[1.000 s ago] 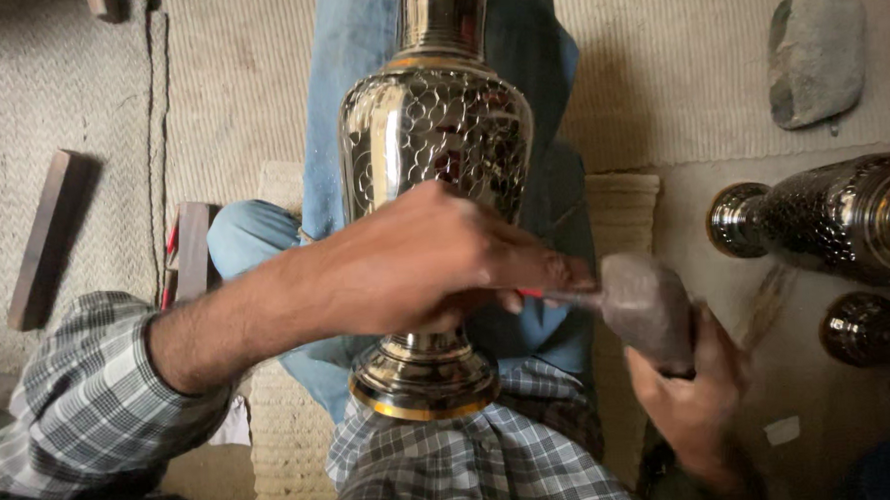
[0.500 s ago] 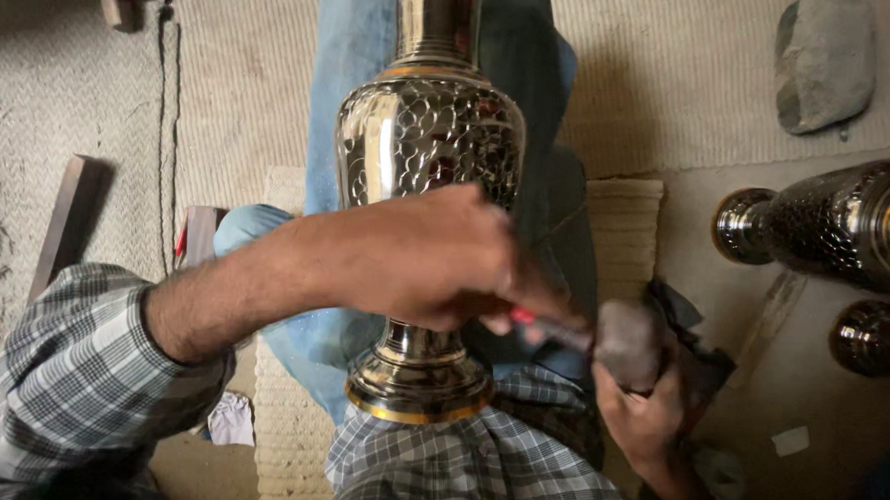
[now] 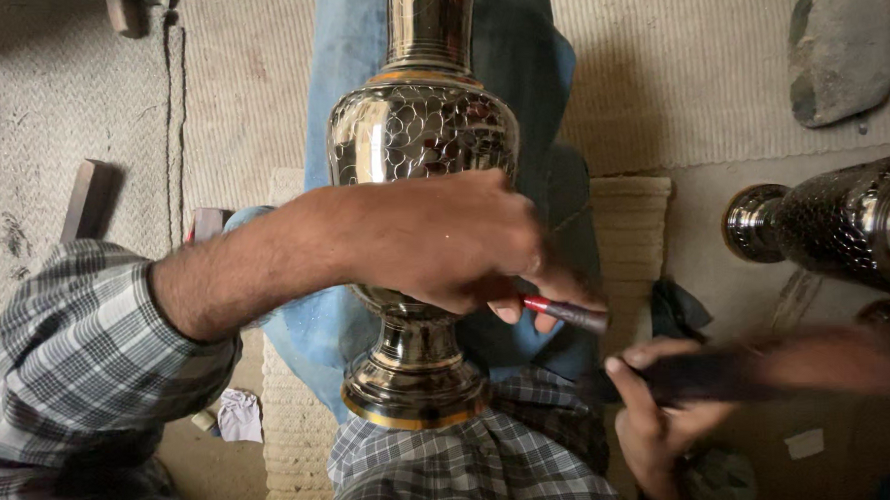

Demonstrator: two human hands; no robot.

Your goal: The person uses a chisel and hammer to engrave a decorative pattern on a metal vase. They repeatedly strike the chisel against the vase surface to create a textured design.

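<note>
A tall shiny metal vase (image 3: 417,143) with an engraved scale pattern and gold bands lies along my lap, foot toward me. My left hand (image 3: 450,245) reaches across its lower body and grips a small chisel (image 3: 566,313) with a red band, its tip at the vase's right side. My right hand (image 3: 658,420) holds a dark mallet (image 3: 765,367), motion-blurred, to the right of the chisel's end. The vase's foot (image 3: 415,389) rests near my checked shirt.
Two more engraved metal vases (image 3: 838,221) lie at the right edge. A grey stone (image 3: 837,49) sits on the woven mat at the upper right. Wooden blocks (image 3: 86,198) lie on the left. A dark cloth (image 3: 679,306) is beside my leg.
The mallet in my right hand has swung out to the right, away from the chisel, and now blurs. My left hand stays on the vase with the chisel.
</note>
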